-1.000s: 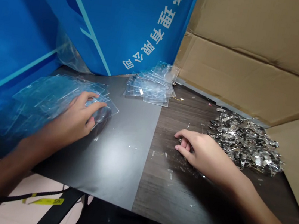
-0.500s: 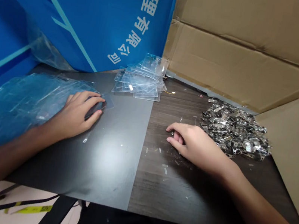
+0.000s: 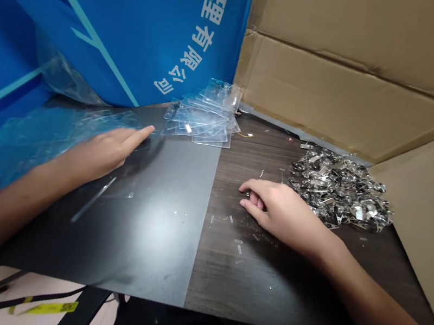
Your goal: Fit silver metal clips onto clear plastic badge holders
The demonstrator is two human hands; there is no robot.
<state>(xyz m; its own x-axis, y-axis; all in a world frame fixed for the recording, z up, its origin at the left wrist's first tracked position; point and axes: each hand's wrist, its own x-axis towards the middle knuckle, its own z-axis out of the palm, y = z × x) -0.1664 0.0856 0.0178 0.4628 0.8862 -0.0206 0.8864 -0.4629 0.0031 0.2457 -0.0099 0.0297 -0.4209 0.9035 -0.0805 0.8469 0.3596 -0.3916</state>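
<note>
My left hand (image 3: 103, 151) hovers over the black mat (image 3: 155, 240), beside a loose spread of clear plastic sleeves (image 3: 35, 136). Its fingers are closed on one clear sleeve (image 3: 93, 200), which is lifted and tilted so that its edge shows below the hand. My right hand (image 3: 281, 210) rests on the dark wood tabletop (image 3: 263, 285) with fingers curled around a small metal clip (image 3: 251, 194). A pile of shiny metal clips (image 3: 340, 190) lies just right of that hand.
A small stack of clear sleeves (image 3: 203, 119) sits at the back centre. A blue banner (image 3: 100, 17) stands behind and to the left, and cardboard walls (image 3: 355, 96) close the back and right. Tiny clear scraps (image 3: 239, 244) dot the wood.
My left hand has slid one clear sleeve off the spread and raised it, tilted, above the mat. My right hand has stayed in place. The camera view shifted slightly.
</note>
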